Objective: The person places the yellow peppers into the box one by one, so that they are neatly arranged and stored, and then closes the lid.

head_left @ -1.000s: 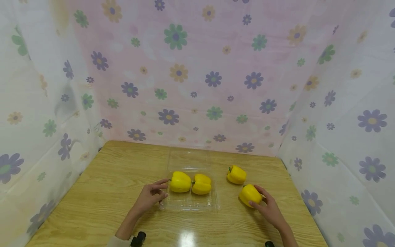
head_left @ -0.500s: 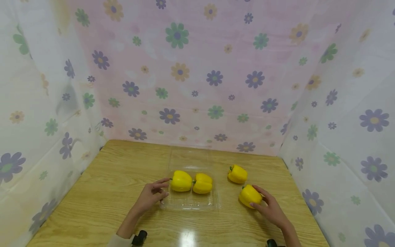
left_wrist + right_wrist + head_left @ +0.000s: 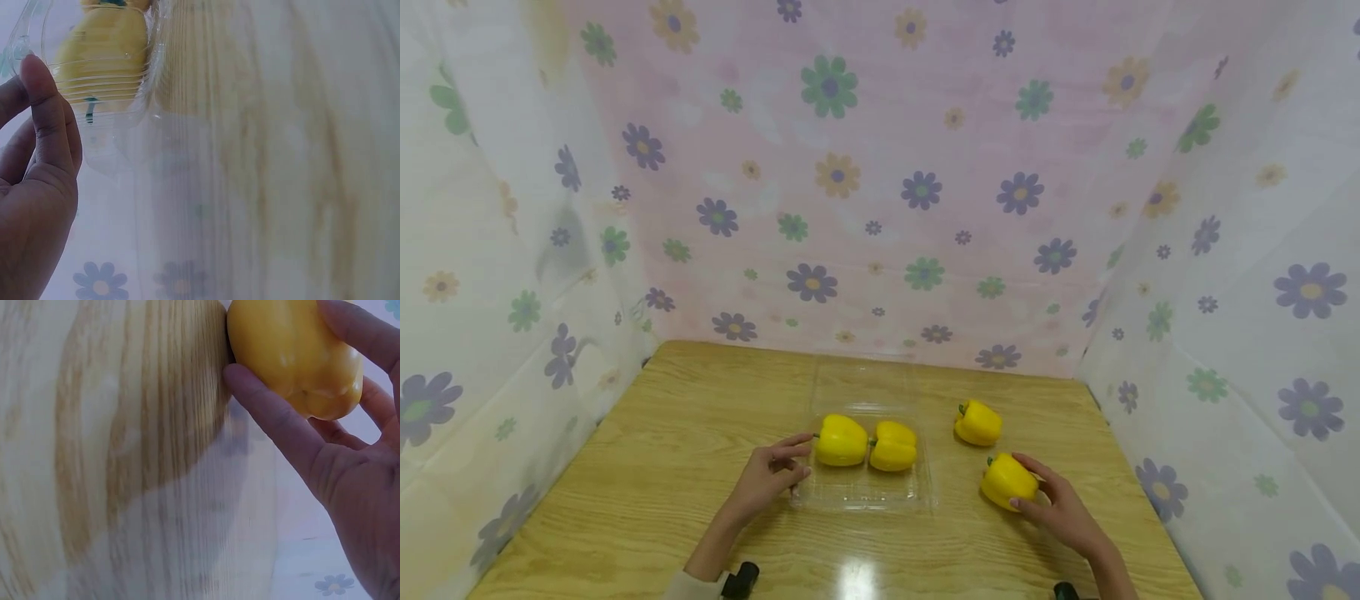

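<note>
"Toward the table's right edge, in the head view, I'm gripping a yellow pepper with the right hand. A second pepper is lying nearer the back right corner."

"And the left hand?"

"It's holding the left edge of the clear container. Two more peppers are lying side by side inside, and the open lid is extending toward the table's back edge."

"Left wrist view?"

"I'm pinching the container's rim between thumb and finger."

"Right wrist?"

"Thumb and fingers are wrapping the pepper; I can't tell whether it's resting on the table."
</note>
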`<state>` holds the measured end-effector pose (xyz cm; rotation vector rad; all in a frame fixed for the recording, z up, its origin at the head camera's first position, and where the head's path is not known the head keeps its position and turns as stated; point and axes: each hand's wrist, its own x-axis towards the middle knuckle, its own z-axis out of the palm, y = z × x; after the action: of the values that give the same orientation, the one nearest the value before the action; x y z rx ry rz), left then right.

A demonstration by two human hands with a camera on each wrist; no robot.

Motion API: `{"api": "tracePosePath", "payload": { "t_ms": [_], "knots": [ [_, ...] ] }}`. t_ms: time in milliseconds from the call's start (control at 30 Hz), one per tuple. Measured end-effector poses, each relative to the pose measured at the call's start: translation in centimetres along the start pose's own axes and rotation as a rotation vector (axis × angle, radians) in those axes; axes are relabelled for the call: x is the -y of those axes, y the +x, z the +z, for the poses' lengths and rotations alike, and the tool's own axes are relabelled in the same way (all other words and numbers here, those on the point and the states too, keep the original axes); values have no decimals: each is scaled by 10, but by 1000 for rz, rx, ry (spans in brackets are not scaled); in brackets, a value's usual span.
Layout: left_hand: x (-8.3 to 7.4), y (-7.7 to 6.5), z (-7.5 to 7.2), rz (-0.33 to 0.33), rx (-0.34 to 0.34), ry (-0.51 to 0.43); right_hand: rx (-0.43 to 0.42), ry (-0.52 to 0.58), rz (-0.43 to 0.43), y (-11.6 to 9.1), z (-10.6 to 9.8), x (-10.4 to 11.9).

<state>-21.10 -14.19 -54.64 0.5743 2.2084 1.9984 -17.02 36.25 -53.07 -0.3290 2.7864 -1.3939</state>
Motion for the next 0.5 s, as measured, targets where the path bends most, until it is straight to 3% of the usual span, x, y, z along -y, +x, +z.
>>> {"api": "tracePosePath", "payload": {
  "t_ms": [500],
  "knots": [
    [-1, 1, 1, -9, -13, 0, 74, 89, -106, 0, -3, -7]
  ]
}}
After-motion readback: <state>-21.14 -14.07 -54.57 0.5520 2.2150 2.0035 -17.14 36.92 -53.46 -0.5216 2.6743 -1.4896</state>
